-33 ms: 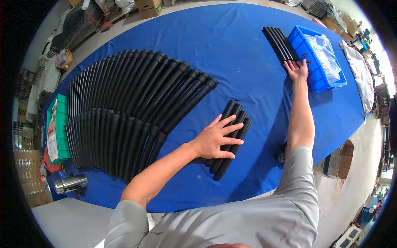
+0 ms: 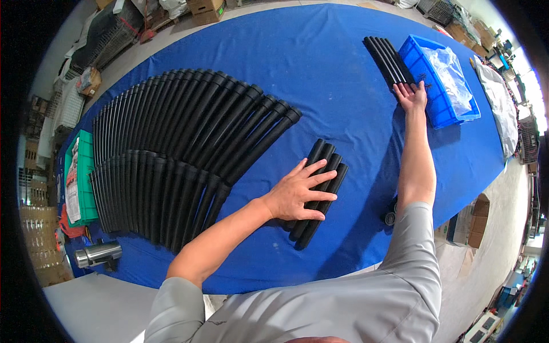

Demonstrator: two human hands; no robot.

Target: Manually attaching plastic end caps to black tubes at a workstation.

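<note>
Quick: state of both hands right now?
Left hand: open, fingers spread over the nearer black tubes.
Right hand: open, palm up, fingertips at the farther black tubes; grip unclear.

Short, straight black cylindrical tubes (image 2: pixel 331 187), 4 of them visible, lie side by side on a slant, upper ends staggered, partly covered by the spread left hand (image 2: pixel 294 197). Slim, glossy black cylindrical tubes (image 2: pixel 390 62) lie parallel in 1 row, lower ends at the fingertips of the right hand (image 2: pixel 413 98).
</note>
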